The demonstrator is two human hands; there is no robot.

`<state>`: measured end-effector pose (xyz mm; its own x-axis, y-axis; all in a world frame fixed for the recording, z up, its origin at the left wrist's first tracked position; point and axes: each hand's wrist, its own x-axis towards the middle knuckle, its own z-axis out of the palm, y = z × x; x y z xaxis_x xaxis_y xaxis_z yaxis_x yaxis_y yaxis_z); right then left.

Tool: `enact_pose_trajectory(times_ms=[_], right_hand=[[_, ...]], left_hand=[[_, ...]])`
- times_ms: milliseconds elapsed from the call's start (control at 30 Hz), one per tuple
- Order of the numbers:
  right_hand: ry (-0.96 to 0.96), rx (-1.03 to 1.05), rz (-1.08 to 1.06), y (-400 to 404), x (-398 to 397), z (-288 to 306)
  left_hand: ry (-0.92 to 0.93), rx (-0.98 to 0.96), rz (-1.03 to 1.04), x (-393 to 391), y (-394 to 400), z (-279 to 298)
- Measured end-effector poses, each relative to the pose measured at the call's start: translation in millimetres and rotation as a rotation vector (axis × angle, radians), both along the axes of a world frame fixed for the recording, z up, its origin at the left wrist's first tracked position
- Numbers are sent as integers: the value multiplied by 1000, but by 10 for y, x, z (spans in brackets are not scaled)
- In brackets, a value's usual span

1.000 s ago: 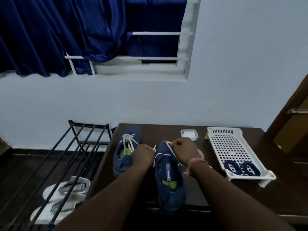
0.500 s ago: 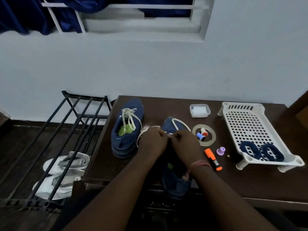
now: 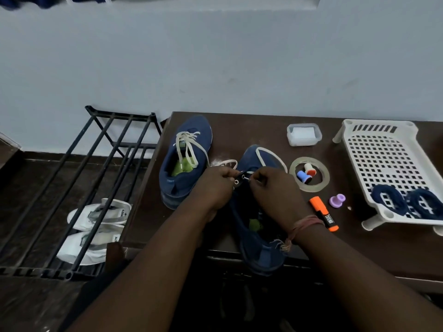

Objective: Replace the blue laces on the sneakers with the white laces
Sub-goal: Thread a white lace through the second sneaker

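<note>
Now both hands [image 3: 247,188] pinch white lace [image 3: 268,156] over near sneaker [image 3: 259,240].

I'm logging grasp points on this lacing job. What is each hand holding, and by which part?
Both hold the near sneaker at its eyelet flaps: left hand pinches the left flap, right hand pinches the white lace by its end.

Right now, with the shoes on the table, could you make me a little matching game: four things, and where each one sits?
Things:
1. blue laces
2. orange marker
3. thread spools
4. white sandals

Places:
A. inside the tape ring
B. under the black rack
C. in the white tray
D. beside the purple cap

Pairs: 1-C, 2-D, 3-A, 4-B
</note>
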<state>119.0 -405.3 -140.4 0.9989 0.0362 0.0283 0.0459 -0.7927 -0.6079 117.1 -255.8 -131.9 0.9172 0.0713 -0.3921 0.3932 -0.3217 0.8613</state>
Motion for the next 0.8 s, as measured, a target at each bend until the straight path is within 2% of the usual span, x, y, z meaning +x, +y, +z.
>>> enact_pose_trajectory(times_ms=[300, 567, 667, 801], right_hand=[[-8, -55, 58, 31, 84, 33], [89, -184, 71, 72, 175, 57], [182, -178, 114, 87, 155, 125], [93, -144, 130, -11, 61, 294]], left_hand=[[61, -6, -31, 80, -42, 133], [234, -109, -24, 266, -30, 186], [208, -80, -11, 264, -74, 151], [35, 62, 29, 297, -133, 219]])
